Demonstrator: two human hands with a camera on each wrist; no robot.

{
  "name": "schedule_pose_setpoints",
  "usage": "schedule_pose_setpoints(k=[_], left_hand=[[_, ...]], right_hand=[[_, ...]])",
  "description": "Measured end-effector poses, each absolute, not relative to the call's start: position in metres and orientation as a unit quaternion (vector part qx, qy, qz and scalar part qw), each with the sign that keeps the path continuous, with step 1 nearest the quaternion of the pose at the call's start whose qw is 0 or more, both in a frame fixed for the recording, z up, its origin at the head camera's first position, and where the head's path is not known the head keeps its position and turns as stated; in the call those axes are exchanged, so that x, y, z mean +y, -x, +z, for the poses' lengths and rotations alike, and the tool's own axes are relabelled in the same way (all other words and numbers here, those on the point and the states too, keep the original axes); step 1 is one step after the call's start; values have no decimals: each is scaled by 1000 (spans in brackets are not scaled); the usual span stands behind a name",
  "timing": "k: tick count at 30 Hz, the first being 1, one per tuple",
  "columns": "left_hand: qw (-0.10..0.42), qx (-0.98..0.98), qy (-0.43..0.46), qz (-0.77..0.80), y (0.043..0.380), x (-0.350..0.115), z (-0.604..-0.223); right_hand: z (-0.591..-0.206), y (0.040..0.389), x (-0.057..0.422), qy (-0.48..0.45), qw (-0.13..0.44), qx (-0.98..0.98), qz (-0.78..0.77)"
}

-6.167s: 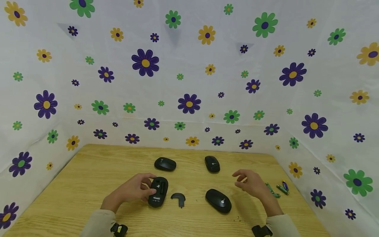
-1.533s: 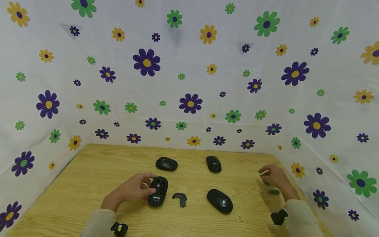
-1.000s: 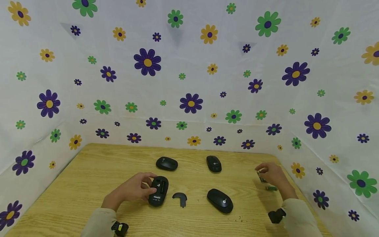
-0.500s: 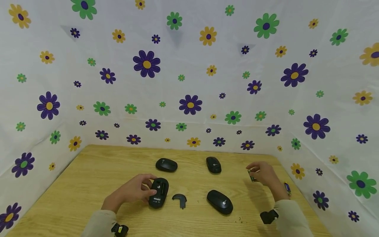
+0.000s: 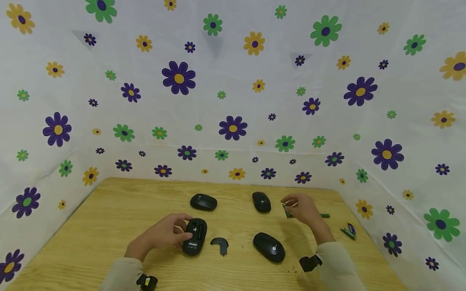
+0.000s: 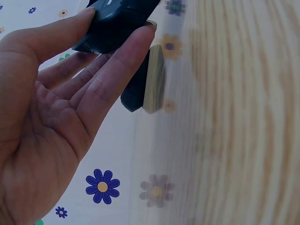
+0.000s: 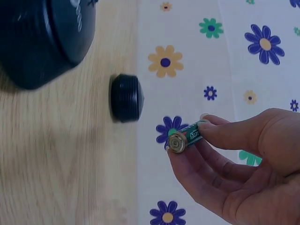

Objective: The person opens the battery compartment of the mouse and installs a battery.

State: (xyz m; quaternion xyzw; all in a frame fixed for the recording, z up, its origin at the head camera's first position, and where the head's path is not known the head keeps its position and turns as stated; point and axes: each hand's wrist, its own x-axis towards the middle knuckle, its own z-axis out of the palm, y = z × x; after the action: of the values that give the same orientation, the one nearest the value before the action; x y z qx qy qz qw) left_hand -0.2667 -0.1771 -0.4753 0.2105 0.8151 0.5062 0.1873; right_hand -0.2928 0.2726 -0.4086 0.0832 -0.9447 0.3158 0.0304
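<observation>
Left hand is gripping the upturned mouse at its fingertips, thumb pressing on the underside. Right hand is pinching a green battery at its fingertips, grip narrow. Upturned mouse is facing its open slot upward, long axis running away from the person, far end leaning slightly right. Green battery is tilting in the head view; in the right wrist view its ringed flat end is pointing out past the thumb, toward the lens. Loose cover is lying right of the left hand. Another mouse is sitting on the bench, nearer the person than the right hand.
</observation>
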Motion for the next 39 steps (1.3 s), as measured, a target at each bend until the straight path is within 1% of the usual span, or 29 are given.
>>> schedule_pose_setpoints(k=[10,20,29,33,39], left_hand=[[193,809,-216,512,266,-178,-479],[192,805,-220,517,268,-179,-479],[191,805,-225,515,269,-179,-477],[187,808,-223,512,268,-178,-475],[194,804,-222,517,268,-178,-474]], right_hand=[[-409,291,240,-99,34,-935,338],[-417,296,217,-129,41,-927,348],[-418,293,195,-142,44,-921,361],[-419,292,184,-150,40,-915,372],[-417,291,171,-155,28,-912,380]])
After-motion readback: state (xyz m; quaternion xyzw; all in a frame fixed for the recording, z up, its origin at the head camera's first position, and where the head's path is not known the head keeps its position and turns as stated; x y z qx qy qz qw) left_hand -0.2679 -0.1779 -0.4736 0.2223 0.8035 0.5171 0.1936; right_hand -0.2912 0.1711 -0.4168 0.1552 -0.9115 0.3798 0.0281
